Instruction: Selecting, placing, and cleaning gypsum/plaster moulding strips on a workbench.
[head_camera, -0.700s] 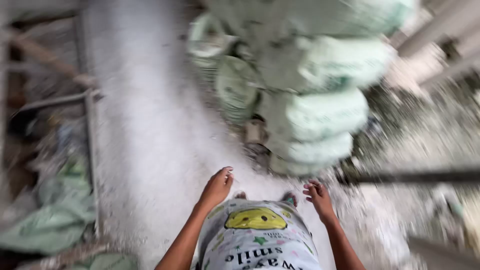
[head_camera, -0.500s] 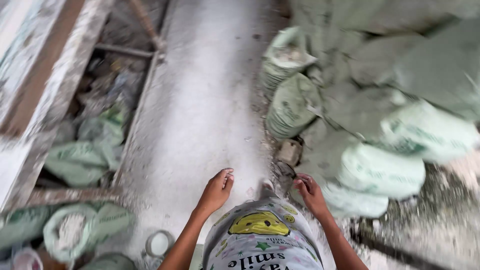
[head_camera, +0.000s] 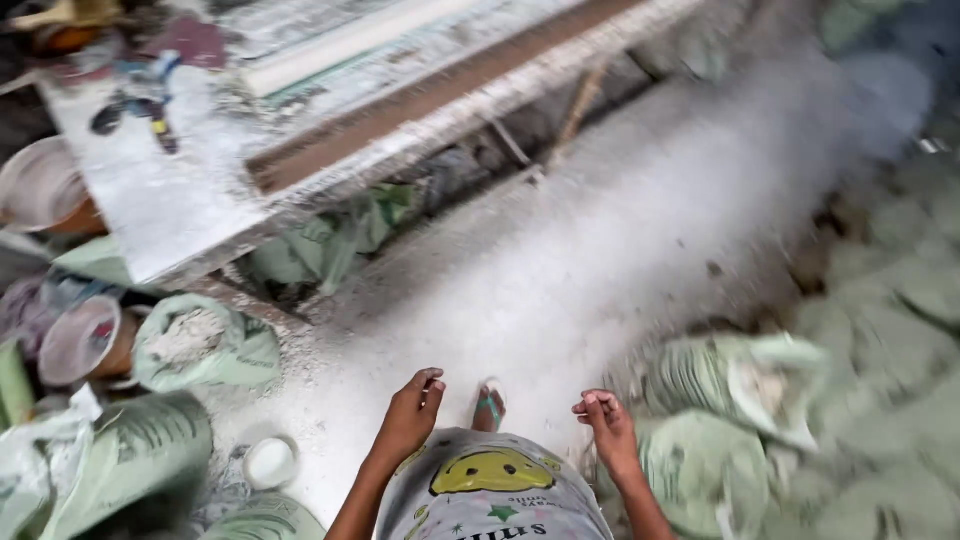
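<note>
A long, dust-covered workbench (head_camera: 180, 200) crosses the upper left of the frame. Below it at the left edge sit an open green sack of white powder (head_camera: 200, 345) and a bucket (head_camera: 85, 340). Piled green sacks (head_camera: 720, 440) fill the lower right. A small white bowl (head_camera: 270, 462) lies on the pale dusty floor (head_camera: 620, 250).
</note>
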